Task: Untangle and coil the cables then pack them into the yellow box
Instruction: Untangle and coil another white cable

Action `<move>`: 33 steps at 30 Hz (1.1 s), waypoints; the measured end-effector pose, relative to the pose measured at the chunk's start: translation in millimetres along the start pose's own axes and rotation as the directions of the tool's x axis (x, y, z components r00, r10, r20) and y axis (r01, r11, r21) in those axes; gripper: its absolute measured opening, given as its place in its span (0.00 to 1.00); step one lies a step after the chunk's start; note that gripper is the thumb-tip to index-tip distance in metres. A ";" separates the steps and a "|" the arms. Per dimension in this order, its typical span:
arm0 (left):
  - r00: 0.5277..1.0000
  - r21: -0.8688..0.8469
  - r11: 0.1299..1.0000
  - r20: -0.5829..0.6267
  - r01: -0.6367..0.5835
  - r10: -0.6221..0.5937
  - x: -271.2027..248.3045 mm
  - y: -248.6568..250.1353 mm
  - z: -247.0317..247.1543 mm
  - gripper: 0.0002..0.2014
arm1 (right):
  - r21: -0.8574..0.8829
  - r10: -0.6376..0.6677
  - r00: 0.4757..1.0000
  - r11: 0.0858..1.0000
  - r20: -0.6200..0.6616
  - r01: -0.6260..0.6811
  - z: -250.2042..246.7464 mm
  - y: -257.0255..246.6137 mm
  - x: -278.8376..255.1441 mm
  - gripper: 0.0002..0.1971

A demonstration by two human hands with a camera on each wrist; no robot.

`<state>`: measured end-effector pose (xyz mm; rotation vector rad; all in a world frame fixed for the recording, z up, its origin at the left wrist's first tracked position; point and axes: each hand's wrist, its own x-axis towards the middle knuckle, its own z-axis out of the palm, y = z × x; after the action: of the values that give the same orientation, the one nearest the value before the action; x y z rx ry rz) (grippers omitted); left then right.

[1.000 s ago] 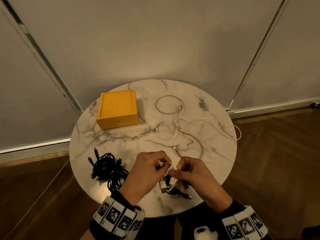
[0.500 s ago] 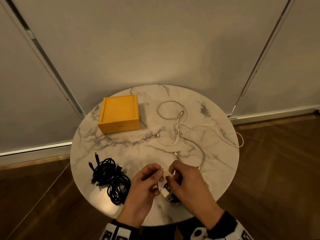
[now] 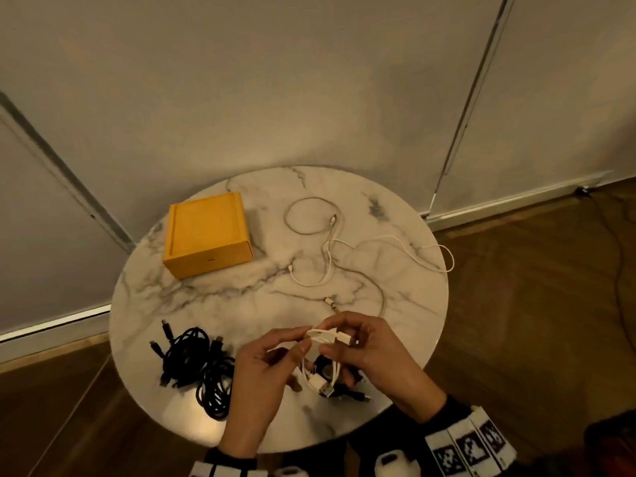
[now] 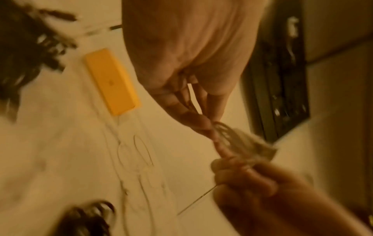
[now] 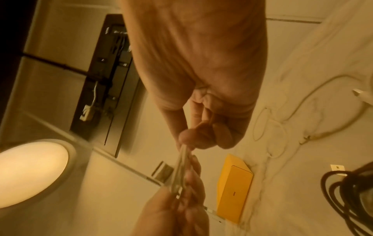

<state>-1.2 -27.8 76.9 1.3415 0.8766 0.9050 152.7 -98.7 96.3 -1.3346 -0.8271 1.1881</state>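
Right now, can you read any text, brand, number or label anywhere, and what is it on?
No readable text in any view.
Yellow box: a small dark mark on its front, too small to read.
Wrist bands: black-and-white square code patterns, no letters or numbers.
White cable held by both hands: no print visible.

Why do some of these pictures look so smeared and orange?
Head view: dim warm light, yet the yellow box and marble table stay fairly sharp. Left wrist view: motion blur smears the white cable. Right wrist view: a glowing lamp glares.

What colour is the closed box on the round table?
Yellow box, plain, with no pattern; the head view shows it best.
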 end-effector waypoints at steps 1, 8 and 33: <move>0.998 0.033 0.999 0.051 -0.029 0.027 0.5 -0.9 -0.6 0.11 | 0.024 0.017 1.000 1.000 0.019 -0.018 -2.6 0.0 -1.0 0.08; 0.984 -0.034 0.997 0.162 -0.072 0.077 12.5 1.9 -4.5 0.16 | 0.281 0.110 0.974 0.945 0.200 -0.165 -13.9 0.4 -0.8 0.20; 0.922 -0.108 0.972 0.311 -0.207 0.231 22.0 9.2 7.6 0.08 | 0.327 0.198 0.934 0.898 0.296 -0.294 -27.0 -12.0 0.7 0.16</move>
<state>14.4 -10.7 86.2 1.4922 0.4426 0.8469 180.5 -103.7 104.7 -1.0074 -0.5808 1.6557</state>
